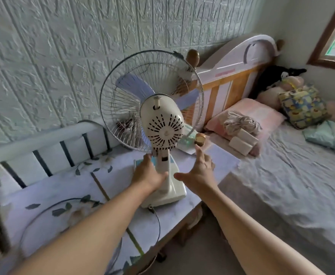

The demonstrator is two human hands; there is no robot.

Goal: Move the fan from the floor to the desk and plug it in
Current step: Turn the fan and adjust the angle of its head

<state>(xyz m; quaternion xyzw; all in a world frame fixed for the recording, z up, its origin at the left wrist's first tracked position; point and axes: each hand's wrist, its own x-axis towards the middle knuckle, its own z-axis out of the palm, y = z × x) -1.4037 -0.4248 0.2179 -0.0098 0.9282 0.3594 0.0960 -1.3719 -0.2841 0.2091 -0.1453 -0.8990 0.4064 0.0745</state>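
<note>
A cream table fan (163,128) with blue blades and a wire cage stands upright on the desk (107,179), its back toward me and its square base near the desk's right edge. My left hand (148,173) wraps around the fan's neck just above the base. To the right of the neck, my right hand (199,171) hovers with fingers spread, not touching the fan. The fan's dark cord (158,221) leaves the rear of the base and loops over the desk toward me. I see no plug or socket.
A leaf-patterned cover lies on the desk, with a railing (49,143) along its back by the textured wall. A small brown jar (200,138) and papers sit behind the fan. A bed (281,175) with pillows and folded cloths adjoins on the right. Floor shows below.
</note>
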